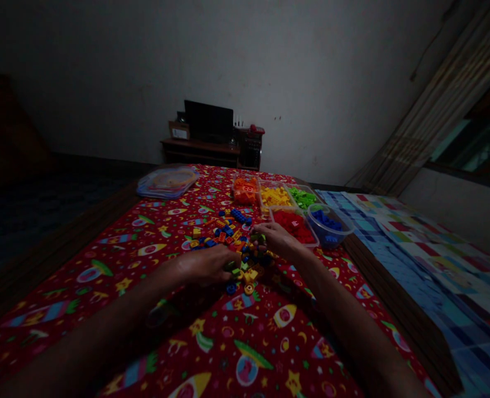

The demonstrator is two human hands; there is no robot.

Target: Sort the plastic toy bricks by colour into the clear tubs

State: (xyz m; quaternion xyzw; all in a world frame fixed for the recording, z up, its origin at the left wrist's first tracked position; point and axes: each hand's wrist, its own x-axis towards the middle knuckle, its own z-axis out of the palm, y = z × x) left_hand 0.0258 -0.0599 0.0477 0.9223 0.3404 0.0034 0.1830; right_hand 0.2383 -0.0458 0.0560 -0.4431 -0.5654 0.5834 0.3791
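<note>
A heap of small plastic bricks (228, 232) in blue, yellow, orange and green lies on a red cloth with rocket prints (245, 331). My left hand (205, 264) rests at the heap's near left edge, fingers curled over some green and yellow bricks. My right hand (275, 236) lies on the heap's right side, fingers bent and pinching a small dark piece I cannot make out. Both forearms reach in from the bottom of the head view.
Clear tubs stand behind the heap: orange bricks (245, 189), yellow (275, 195), green (303, 197), red (296, 225), blue (328, 223). A clear lid (167, 181) lies far left. The table's wooden edge (398, 309) runs right, beside a checked blue mat (435, 260). A desk with monitor (209, 122) stands at the wall.
</note>
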